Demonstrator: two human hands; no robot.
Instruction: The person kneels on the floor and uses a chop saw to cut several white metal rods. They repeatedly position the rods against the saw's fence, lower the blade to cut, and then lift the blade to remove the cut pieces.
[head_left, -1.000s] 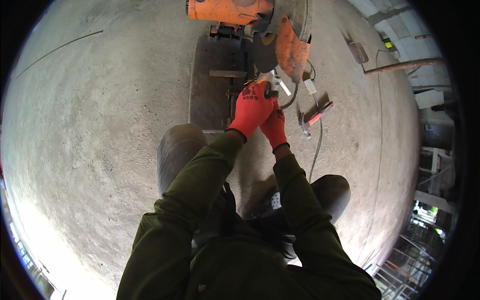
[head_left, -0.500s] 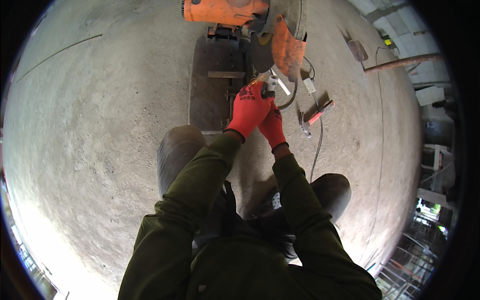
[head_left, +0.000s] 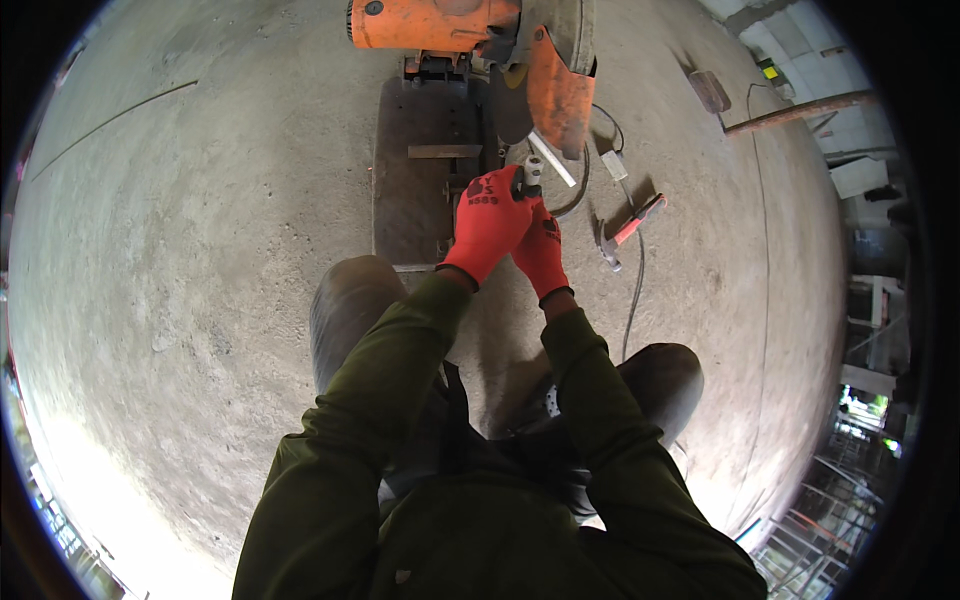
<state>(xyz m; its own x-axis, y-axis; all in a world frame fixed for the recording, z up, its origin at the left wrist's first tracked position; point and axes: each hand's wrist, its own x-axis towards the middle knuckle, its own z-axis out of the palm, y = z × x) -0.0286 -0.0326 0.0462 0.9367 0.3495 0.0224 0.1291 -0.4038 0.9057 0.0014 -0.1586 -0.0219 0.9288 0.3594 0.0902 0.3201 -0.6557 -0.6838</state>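
In red gloves, my left hand [head_left: 490, 220] and my right hand [head_left: 543, 250] meet close together in front of a cut-off saw. A short light-grey tubular metal piece [head_left: 534, 170] sticks up from my left hand's closed fingers. My right hand is tucked against the left from the right side, its fingers curled and partly hidden, apparently on the same piece. Just beyond the piece stand the dark cutting disc [head_left: 510, 103] and its orange guard [head_left: 560, 95]. The saw's dark metal base [head_left: 410, 200] lies left of my hands.
A white metal strip [head_left: 552, 158] lies beside the disc. To the right are a claw hammer [head_left: 632, 230] with a red handle, a cable [head_left: 634, 300] and its pale connector [head_left: 613, 163]. The orange motor [head_left: 430, 25] sits on top. A trowel-like tool [head_left: 709, 92] lies farther right.
Small orange sparks beside my left hand and the disc are gone. The view has shifted slightly, and my hands keep their closed hold on the metal piece, which now shows more upright.
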